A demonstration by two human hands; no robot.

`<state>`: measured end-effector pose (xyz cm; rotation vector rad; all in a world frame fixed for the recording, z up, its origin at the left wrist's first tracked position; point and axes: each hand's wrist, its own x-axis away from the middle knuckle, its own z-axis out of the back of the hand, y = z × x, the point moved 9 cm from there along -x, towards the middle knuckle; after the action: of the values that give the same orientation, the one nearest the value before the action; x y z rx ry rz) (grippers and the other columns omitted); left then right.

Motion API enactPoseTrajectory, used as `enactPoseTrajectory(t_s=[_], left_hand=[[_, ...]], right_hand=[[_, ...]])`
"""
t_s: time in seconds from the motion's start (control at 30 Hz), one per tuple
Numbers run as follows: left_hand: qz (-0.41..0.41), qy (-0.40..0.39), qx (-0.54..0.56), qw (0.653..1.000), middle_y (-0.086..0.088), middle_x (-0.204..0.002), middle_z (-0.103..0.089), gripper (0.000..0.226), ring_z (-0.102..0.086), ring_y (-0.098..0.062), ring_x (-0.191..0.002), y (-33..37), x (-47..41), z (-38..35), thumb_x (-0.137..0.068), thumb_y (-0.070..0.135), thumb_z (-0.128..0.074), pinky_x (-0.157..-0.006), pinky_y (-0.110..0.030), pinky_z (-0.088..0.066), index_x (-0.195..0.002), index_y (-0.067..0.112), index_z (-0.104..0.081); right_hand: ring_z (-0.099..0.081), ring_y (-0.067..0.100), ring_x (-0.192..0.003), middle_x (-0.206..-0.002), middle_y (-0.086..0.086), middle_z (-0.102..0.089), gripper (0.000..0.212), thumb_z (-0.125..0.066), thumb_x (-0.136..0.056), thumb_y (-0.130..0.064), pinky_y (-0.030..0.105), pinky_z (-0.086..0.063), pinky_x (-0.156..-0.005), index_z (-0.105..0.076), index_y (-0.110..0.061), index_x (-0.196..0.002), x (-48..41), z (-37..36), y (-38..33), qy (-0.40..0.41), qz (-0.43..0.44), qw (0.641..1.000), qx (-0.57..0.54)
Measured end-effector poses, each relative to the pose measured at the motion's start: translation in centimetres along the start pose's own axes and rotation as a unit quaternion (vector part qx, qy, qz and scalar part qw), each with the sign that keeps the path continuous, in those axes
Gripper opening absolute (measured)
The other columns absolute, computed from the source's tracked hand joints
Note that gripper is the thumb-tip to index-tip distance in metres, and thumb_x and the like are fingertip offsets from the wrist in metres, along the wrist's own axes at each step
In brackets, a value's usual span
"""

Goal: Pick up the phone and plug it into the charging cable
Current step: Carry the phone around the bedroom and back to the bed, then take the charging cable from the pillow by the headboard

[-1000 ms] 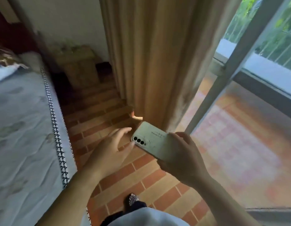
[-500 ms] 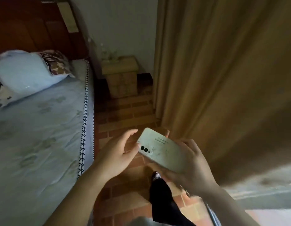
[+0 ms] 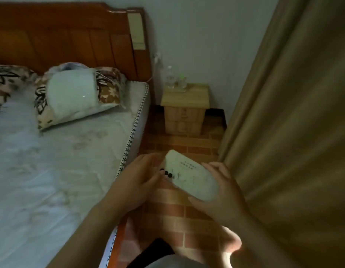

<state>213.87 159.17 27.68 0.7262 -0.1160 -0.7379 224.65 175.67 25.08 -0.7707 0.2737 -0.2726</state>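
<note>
So the pale, cream-coloured slab of a phone [image 3: 189,176] is already up off any surface, back side up with the three black camera dots showing, held out over the brick-pattern floor [image 3: 167,207] between the bed [image 3: 51,171] and the tan curtain [image 3: 295,132]. It's cupped from below at its near end by the right hand [image 3: 220,192], fingers wrapped around the edge, while the left hand [image 3: 140,178] is only half curled, fingertips touching the camera end. The long axis runs from upper left to lower right. What looks like a white charger with a thin cable [image 3: 156,62] is plugged in on the wall beside the wooden headboard [image 3: 71,35], above the small light-wood nightstand [image 3: 185,105], well ahead of both hands, slightly left. The left hand is probably nearer to it; the plug end can't be made out.
</note>
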Motion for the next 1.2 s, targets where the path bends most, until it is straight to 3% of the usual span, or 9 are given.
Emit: enactPoseTrajectory(t_s=[0.1,0.2,0.33,0.47,0.6,0.73,0.9,1.03,1.2], left_hand=[[0.029,0.031,-0.005,0.999,0.016,-0.115,-0.050,0.039,-0.046,0.005,-0.101,-3.1,-5.2,1.7,-0.086,0.037,-0.054,-0.079,-0.006,-0.035,-0.124,0.029,-0.049],[0.043,0.040,-0.002,0.998,0.008,-0.126,-0.051,0.045,-0.049,-0.005,-0.109,-6.5,-11.6,2.9,-0.086,0.041,-0.051,-0.085,-0.027,-0.045,-0.129,0.027,-0.046],[0.048,0.044,0.003,0.998,0.005,-0.132,-0.048,0.047,-0.047,-0.006,-0.112,-10.2,-20.7,5.1,-0.086,0.044,-0.048,-0.079,-0.033,-0.051,-0.130,0.029,-0.042],[0.040,0.047,-0.005,0.998,0.005,-0.132,-0.049,0.048,-0.046,-0.004,-0.110,-13.3,-30.0,7.2,-0.086,0.043,-0.049,-0.079,-0.030,-0.049,-0.131,0.029,-0.042],[0.040,0.033,0.000,0.999,0.004,-0.131,-0.050,0.048,-0.047,-0.006,-0.110,-15.9,-38.6,7.0,-0.085,0.044,-0.048,-0.080,-0.028,-0.047,-0.130,0.028,-0.043],[0.043,0.014,0.006,0.999,0.005,-0.129,-0.051,0.046,-0.048,-0.005,-0.108,-18.8,-45.8,5.7,-0.085,0.045,-0.049,-0.084,-0.026,-0.044,-0.129,0.029,-0.044],[0.076,0.030,-0.001,0.997,0.007,-0.128,-0.050,0.047,-0.048,-0.003,-0.105,-23.5,-54.2,5.7,-0.086,0.045,-0.049,-0.081,-0.021,-0.041,-0.130,0.031,-0.043],[0.112,0.058,-0.004,0.992,0.010,-0.126,-0.050,0.042,-0.045,0.004,-0.102,-27.3,-60.7,7.1,-0.087,0.042,-0.052,-0.077,-0.008,-0.034,-0.128,0.033,-0.044],[0.163,0.099,-0.021,0.981,0.008,-0.127,-0.049,0.045,-0.046,-0.001,-0.105,-32.1,-65.5,10.2,-0.086,0.043,-0.051,-0.082,-0.021,-0.039,-0.129,0.032,-0.042]], right_hand=[[-0.036,-0.004,-0.107,-0.118,-0.024,-0.031,0.090,-0.070,-0.052,-0.059,0.022,-0.039,-0.089,-0.038,-0.029,-0.131,-6.4,-1.9,0.3,-0.029,0.020,0.999,0.005],[-0.033,-0.004,-0.107,-0.117,-0.026,-0.028,0.091,-0.069,-0.052,-0.060,0.023,-0.037,-0.089,-0.035,-0.033,-0.132,-13.7,-3.8,1.0,-0.037,0.021,0.999,0.005],[-0.029,-0.007,-0.105,-0.116,-0.029,-0.024,0.092,-0.064,-0.051,-0.065,0.020,-0.035,-0.086,-0.033,-0.034,-0.132,-23.9,-5.5,1.4,-0.051,0.024,0.998,0.011],[-0.025,-0.012,-0.105,-0.114,-0.041,-0.017,0.092,-0.064,-0.050,-0.066,0.013,-0.030,-0.077,-0.032,-0.039,-0.131,-33.5,-6.0,1.8,-0.051,0.026,0.998,0.018],[-0.028,-0.004,-0.111,-0.119,-0.028,-0.024,0.092,-0.067,-0.052,-0.062,0.022,-0.031,-0.088,-0.033,-0.035,-0.133,-41.2,-6.5,3.5,-0.047,-0.003,0.999,0.011],[-0.029,-0.003,-0.112,-0.120,-0.026,-0.024,0.092,-0.066,-0.051,-0.062,0.022,-0.031,-0.089,-0.035,-0.033,-0.133,-48.2,-7.3,6.1,-0.066,-0.013,0.998,0.008],[-0.027,-0.009,-0.104,-0.118,-0.025,-0.025,0.092,-0.064,-0.052,-0.063,0.010,-0.028,-0.079,-0.035,-0.030,-0.133,-59.1,-8.8,8.5,-0.098,0.005,0.995,-0.002],[-0.035,0.000,-0.109,-0.118,-0.025,-0.029,0.087,-0.067,-0.051,-0.063,0.025,-0.038,-0.088,-0.039,-0.033,-0.127,-68.7,-10.3,9.3,-0.129,0.020,0.991,-0.017],[-0.034,-0.002,-0.111,-0.120,-0.025,-0.029,0.088,-0.069,-0.053,-0.063,0.027,-0.038,-0.090,-0.039,-0.031,-0.129,-77.7,-14.3,7.4,-0.185,0.082,0.979,-0.022]])
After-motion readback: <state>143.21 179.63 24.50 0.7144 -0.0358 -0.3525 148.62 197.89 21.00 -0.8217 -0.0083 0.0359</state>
